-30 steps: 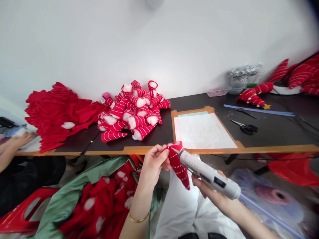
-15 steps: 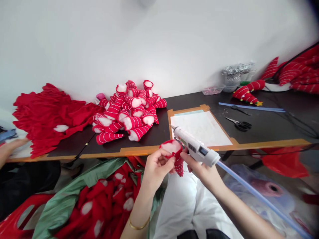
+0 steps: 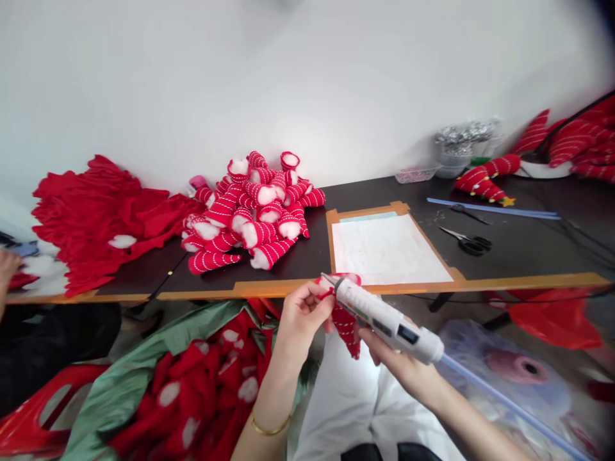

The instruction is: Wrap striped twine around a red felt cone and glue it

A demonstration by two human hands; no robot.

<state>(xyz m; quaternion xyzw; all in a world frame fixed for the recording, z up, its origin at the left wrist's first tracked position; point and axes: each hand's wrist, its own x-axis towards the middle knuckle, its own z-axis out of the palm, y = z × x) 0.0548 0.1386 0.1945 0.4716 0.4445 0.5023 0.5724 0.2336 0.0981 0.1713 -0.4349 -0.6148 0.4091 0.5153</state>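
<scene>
A red, white-striped stuffed cone (image 3: 346, 323) with white filling at its wide end hangs point down over my lap. My left hand (image 3: 307, 310) pinches its rim between thumb and fingers. In my right hand (image 3: 391, 349) is a white glue gun (image 3: 384, 315), a long bluish glue stick (image 3: 509, 397) trailing from its back. The gun's nozzle lies over the cone's rim, close to my left fingertips; whether it touches the fabric I cannot tell. Part of the cone is hidden behind the gun.
Similar stuffed cones (image 3: 259, 214) are piled on the dark table, beside red fabric (image 3: 106, 218). A white sheet (image 3: 389, 250), scissors (image 3: 466, 241) and blue sticks (image 3: 494, 209) lie rightward. Below stands a green sack (image 3: 139, 365) of red pieces. Another person's hand (image 3: 7, 269) is at far left.
The glue gun has moved down, its nozzle now over the cone's rim instead of above it. At far left, the other person's hand has drawn back.
</scene>
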